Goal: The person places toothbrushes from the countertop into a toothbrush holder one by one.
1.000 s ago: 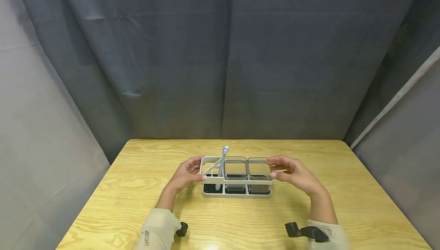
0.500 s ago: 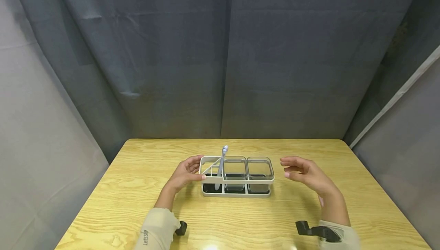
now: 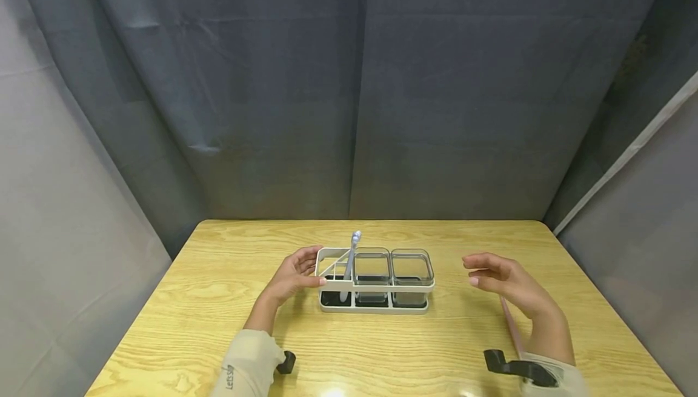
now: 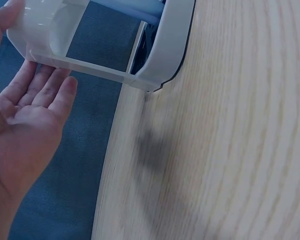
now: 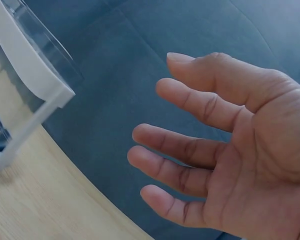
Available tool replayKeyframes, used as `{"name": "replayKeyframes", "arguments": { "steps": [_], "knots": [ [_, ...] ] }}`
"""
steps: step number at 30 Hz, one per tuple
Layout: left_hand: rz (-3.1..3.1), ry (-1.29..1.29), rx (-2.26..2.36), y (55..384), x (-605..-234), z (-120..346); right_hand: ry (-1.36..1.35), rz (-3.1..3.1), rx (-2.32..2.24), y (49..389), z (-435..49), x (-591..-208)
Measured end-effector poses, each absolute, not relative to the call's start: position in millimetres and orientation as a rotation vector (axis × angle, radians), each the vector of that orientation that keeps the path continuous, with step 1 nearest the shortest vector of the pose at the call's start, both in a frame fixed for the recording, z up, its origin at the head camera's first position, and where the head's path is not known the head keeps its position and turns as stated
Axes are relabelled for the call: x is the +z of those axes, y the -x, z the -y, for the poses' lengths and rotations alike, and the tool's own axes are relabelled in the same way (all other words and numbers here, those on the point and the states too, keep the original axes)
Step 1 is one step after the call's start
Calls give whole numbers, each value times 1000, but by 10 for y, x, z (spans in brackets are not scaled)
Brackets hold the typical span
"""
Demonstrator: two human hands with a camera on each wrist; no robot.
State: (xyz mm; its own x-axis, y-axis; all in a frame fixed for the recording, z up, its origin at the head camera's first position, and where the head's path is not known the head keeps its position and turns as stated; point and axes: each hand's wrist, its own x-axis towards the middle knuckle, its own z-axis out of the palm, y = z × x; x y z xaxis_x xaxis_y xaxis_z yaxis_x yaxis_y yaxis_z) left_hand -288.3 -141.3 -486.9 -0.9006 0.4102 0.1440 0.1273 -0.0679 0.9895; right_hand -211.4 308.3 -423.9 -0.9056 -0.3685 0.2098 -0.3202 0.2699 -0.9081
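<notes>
A white toothbrush holder [image 3: 363,310] with a dark base stands on the wooden table. One upright toothbrush [image 3: 349,268] leans in its divided left section. Two clear square cups, a middle cup [image 3: 372,270] and a right cup [image 3: 412,270], sit in the other sections. My left hand [image 3: 294,274] grips the holder's left end, thumb on the front rail and fingers behind. In the left wrist view, the fingers [image 4: 45,87] lie against the white frame. Off to the holder's right, my right hand [image 3: 509,282] is apart from it, fingers spread and holding nothing.
A thin pink strip [image 3: 511,324] lies on the table [image 3: 218,300], partly hidden by my right wrist. Grey curtains [image 3: 272,94] hang behind the table and at both sides. A black wrist mount [image 3: 518,370] sits on my right sleeve.
My right hand has let go of the holder's right end and moved away to the right, uncovering more of the pink strip. The left hand and the holder have barely moved.
</notes>
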Motion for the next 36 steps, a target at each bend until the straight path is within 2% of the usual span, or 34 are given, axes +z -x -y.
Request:
{"name": "replayKeyframes", "arguments": {
  "steps": [11,18,24,36],
  "knots": [
    [-1969,-580,2080,2886,-4838,1414,584,-2443,-1738,2079,-3313,-4310],
    [-1956,-586,2072,2780,-4654,1385,493,-2472,-1704,2061,-3445,-4362],
    [-1951,-574,2070,2728,-4590,1369,516,-2452,-1714,2037,-3555,-4415],
    [-1962,-553,2080,2864,-4813,1395,367,-2504,-1641,1983,-3682,-4554]
  ]
}}
